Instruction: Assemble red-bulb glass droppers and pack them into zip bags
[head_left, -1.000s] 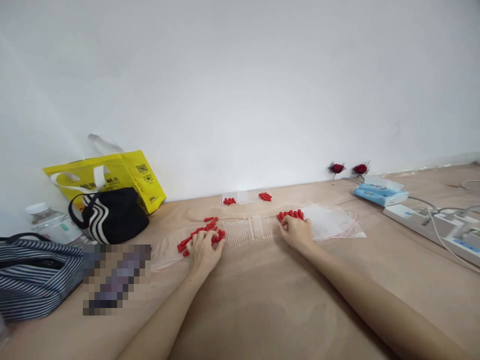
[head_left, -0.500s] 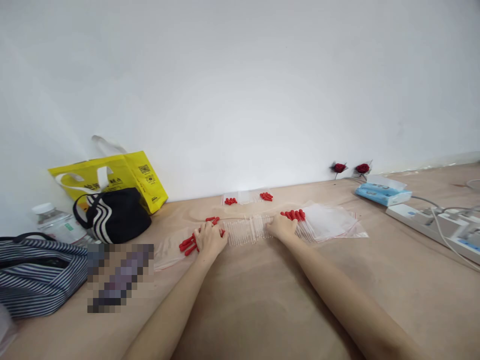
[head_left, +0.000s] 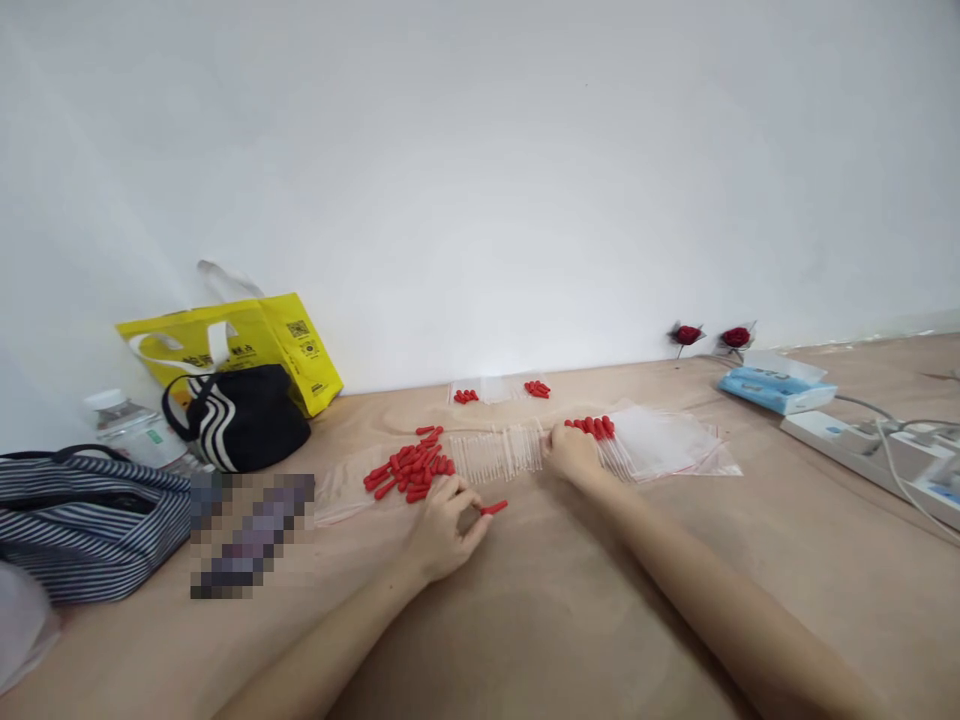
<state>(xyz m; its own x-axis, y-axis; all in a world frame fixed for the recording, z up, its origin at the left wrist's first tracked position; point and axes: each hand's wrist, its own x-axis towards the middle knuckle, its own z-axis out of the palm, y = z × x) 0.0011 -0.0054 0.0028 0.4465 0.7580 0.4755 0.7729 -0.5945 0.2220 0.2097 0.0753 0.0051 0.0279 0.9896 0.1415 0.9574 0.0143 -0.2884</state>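
My left hand (head_left: 448,525) pinches a red rubber dropper bulb (head_left: 495,508) between thumb and fingers, low over the table. Just behind it lies a loose pile of red dropper bulbs (head_left: 411,465), partly on a clear plastic bag. A row of thin clear dropper tubes (head_left: 487,455) lies between my two hands. My right hand (head_left: 574,455) is closed at the right end of that row; its fingertips touch the tubes there, but what they grip is hidden. Right behind it are several droppers (head_left: 592,428) with red bulbs on their tubes, beside clear zip bags (head_left: 660,445).
By the wall lies a small bag of droppers (head_left: 491,390). Left stand a yellow bag (head_left: 315,350), a black pouch (head_left: 262,420), a bottle (head_left: 139,430) and a striped bag (head_left: 97,530). Right are tissues (head_left: 776,388), a power strip (head_left: 832,440) and two dark red roses (head_left: 686,335).
My left hand has left the bulb pile, moving right and toward me with one red bulb, so the pile shows. My right hand stays at the tube row's end. The view shifted slightly.
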